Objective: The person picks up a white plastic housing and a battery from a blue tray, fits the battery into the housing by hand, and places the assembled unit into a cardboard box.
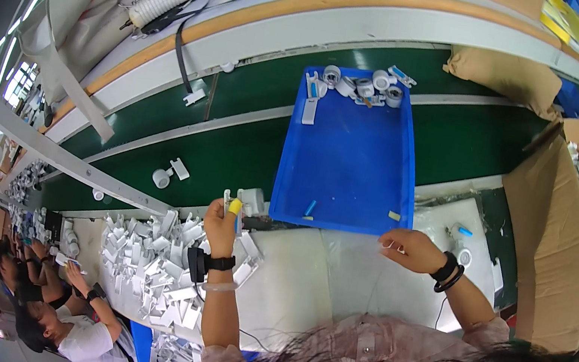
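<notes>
One head-worn fisheye looks steeply down, close over the workbench and conveyor belt.

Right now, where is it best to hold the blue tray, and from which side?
Probably grip the blue tray by its near raised rim, from the person's side. That edge lies just ahead of both hands, left hand and right hand, and its floor there is mostly bare.

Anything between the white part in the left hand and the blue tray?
Nothing visible. The left hand holds the white part right beside the near-left corner of the blue tray, with only bare white worktop below.
</notes>
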Action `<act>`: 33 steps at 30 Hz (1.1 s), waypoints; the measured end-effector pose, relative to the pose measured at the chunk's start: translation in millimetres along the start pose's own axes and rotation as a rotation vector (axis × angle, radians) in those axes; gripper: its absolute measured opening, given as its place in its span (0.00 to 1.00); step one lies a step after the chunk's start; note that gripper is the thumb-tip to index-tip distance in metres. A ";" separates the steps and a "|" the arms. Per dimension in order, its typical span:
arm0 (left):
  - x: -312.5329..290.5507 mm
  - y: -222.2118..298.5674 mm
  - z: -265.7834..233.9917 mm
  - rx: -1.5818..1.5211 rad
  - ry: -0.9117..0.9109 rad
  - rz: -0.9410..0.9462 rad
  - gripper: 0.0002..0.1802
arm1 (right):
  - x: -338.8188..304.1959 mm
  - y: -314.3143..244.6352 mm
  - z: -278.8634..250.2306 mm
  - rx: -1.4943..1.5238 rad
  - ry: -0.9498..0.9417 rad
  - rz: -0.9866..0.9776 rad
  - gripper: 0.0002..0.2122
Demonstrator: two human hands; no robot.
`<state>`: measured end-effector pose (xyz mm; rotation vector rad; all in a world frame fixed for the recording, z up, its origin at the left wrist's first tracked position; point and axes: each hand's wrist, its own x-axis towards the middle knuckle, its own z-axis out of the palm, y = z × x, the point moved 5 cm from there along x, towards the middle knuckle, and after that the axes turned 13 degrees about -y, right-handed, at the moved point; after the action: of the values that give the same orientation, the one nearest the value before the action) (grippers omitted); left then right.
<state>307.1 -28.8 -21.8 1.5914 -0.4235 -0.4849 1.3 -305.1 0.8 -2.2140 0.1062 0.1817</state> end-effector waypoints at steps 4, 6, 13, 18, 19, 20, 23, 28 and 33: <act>74.2 -62.8 -54.7 0.111 0.196 0.094 0.07 | 90.5 1.8 -52.1 -0.213 -0.095 0.006 0.13; 105.1 -86.4 -58.8 0.048 0.262 0.193 0.08 | 150.3 21.3 -75.9 -0.284 -0.051 -0.004 0.13; 139.8 -112.0 -55.9 0.197 0.268 0.146 0.17 | 382.3 167.8 -114.7 0.460 0.125 0.341 0.15; 125.9 -125.6 -75.0 0.214 0.291 0.098 0.34 | 471.6 217.6 -110.4 0.677 0.378 0.375 0.12; 115.5 -110.4 -74.9 0.498 0.395 0.150 0.34 | 484.3 227.2 -107.4 0.718 0.378 0.363 0.12; 108.0 -96.6 -70.4 0.780 0.489 0.200 0.33 | 495.0 236.1 -107.0 0.755 0.379 0.348 0.11; 95.8 -75.4 -58.0 0.611 0.426 0.224 0.29 | 516.8 266.5 -111.6 0.869 0.389 0.292 0.11; 48.1 -68.5 -33.9 0.257 0.320 0.305 0.23 | 476.1 193.7 -104.3 0.802 0.392 0.240 0.10; 18.4 -37.7 55.2 -0.144 -0.090 0.238 0.20 | 335.0 100.5 -128.9 0.808 0.309 0.221 0.14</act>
<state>291.9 -82.2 -63.5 1.3639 -0.6239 -0.3961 329.3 -472.4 -57.5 -1.4037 0.5028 -0.0803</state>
